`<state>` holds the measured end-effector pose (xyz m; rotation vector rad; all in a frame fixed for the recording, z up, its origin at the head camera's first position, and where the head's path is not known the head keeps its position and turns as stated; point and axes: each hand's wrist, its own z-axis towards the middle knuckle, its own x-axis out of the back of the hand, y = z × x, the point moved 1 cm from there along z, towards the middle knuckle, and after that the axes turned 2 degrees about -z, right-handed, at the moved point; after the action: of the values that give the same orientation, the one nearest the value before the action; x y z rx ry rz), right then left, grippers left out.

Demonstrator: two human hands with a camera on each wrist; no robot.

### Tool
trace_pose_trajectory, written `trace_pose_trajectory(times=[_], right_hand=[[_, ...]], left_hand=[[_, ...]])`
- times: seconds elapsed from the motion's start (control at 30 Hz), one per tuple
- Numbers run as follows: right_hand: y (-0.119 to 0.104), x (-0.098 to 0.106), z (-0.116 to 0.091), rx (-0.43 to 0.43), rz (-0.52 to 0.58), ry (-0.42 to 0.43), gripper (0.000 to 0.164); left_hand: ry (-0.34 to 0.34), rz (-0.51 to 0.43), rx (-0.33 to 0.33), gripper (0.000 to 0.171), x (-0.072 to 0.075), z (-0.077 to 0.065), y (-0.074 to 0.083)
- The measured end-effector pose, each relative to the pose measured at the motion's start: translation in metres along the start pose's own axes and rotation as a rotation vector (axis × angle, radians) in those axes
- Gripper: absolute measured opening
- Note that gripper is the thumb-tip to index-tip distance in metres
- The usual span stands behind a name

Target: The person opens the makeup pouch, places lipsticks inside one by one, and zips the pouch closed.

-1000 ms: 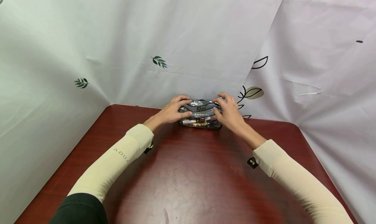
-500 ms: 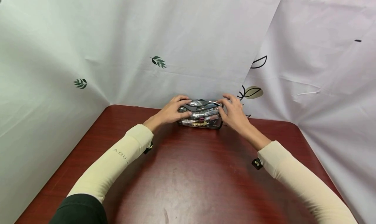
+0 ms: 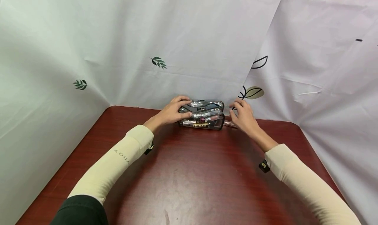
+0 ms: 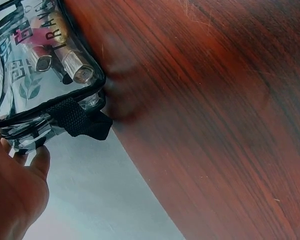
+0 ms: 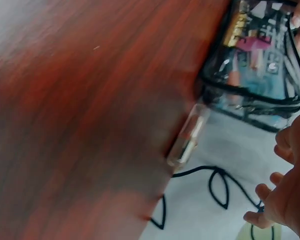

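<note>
A clear toiletry bag (image 3: 208,114) with black trim and printed letters stands at the table's back edge. Tubes and other small items show through its plastic. My left hand (image 3: 169,113) grips its left end, fingers over the top and thumb on the front. In the left wrist view a black webbing tab (image 4: 80,120) sticks out from that end, beside my fingers. Right of the bag, my right hand (image 3: 243,118) is raised with loosely bent fingers and holds nothing. Below it, a slim clear case (image 5: 188,137) with something reddish inside lies by the table's back edge.
A dark red wooden table (image 3: 183,172) stretches from the bag toward me. White fabric (image 3: 189,48) with leaf prints hangs close behind the table and along both sides.
My right hand has left the bag's right end and moved rightward, uncovering that end and the slim clear case. My left hand keeps its grip on the bag.
</note>
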<state>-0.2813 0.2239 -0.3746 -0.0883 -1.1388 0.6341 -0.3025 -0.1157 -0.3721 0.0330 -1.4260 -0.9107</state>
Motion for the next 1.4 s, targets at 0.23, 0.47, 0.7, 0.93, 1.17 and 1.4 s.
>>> trace_pose_trajectory(times=[0.23, 0.47, 0.7, 0.93, 1.17, 1.4], right_hand=[[0.015, -0.007, -0.010, -0.069, -0.038, -0.098, 0.025], [0.023, -0.013, -0.018, -0.136, -0.064, -0.190, 0.032], [0.030, -0.018, -0.021, -0.140, -0.099, -0.224, 0.035], [0.030, -0.018, -0.023, -0.149, -0.115, -0.277, 0.034], [0.037, -0.019, -0.022, -0.150, -0.134, -0.289, 0.032], [0.040, -0.020, -0.023, -0.140, -0.157, -0.309, 0.028]], left_hand=[[-0.005, -0.007, 0.006, 0.070, -0.001, 0.000, -0.001], [0.000, -0.017, 0.010, 0.070, 0.000, 0.001, 0.001], [0.001, -0.011, 0.001, 0.071, 0.002, 0.001, 0.003], [0.000, -0.021, 0.010, 0.070, 0.001, 0.000, 0.002], [0.000, -0.017, 0.017, 0.071, 0.000, 0.000, 0.002], [0.003, -0.024, 0.018, 0.070, 0.000, -0.001, 0.002]])
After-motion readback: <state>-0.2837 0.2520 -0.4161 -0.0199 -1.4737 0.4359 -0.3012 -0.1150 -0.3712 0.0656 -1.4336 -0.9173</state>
